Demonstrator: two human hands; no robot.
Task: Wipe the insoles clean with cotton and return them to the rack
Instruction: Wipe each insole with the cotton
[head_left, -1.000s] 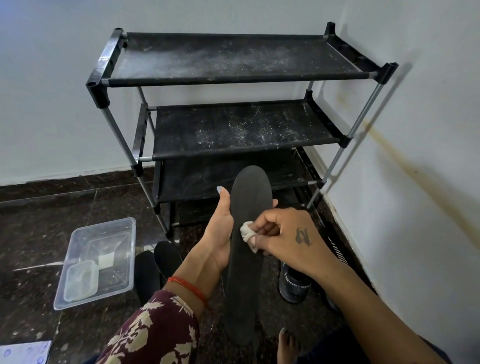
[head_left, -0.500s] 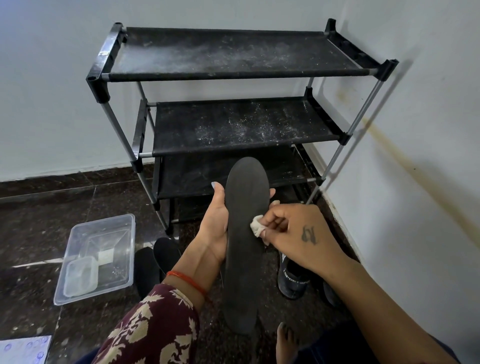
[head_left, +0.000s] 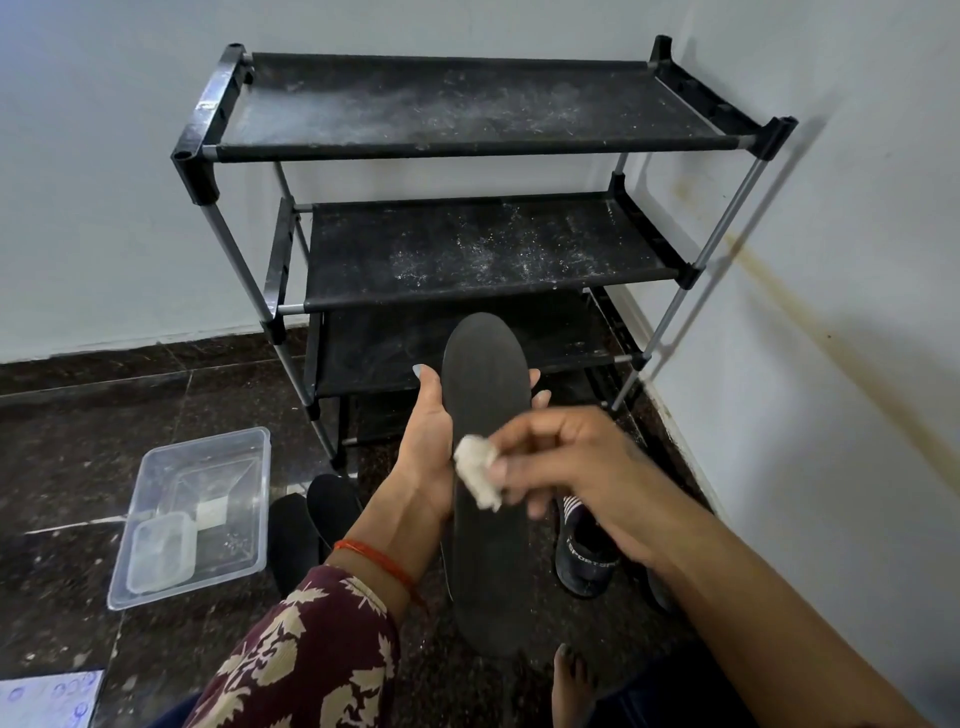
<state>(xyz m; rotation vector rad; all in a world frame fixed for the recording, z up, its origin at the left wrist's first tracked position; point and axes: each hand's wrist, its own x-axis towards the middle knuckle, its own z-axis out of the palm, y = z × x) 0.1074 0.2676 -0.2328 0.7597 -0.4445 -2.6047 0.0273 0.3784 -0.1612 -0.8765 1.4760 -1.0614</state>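
A long black insole (head_left: 485, 395) stands upright in front of the rack, and my left hand (head_left: 428, 447) grips it from behind, thumb on its left edge and fingertips showing on its right. My right hand (head_left: 566, 467) pinches a wad of white cotton (head_left: 477, 470) against the insole's middle; this hand is blurred. The black three-shelf rack (head_left: 488, 260) stands in the corner with dusty, bare shelves. Two more black insoles (head_left: 311, 525) lie on the floor to the left of my left wrist.
A clear plastic tub (head_left: 156, 478) with a smaller container inside sits on the dark floor at left. A dark shoe (head_left: 584, 558) lies under my right forearm. White walls close in behind and to the right. A bare foot (head_left: 569, 686) shows at the bottom.
My right hand has slid the cotton down the insole and towards its left edge. The insole and my left hand stay about where they were.
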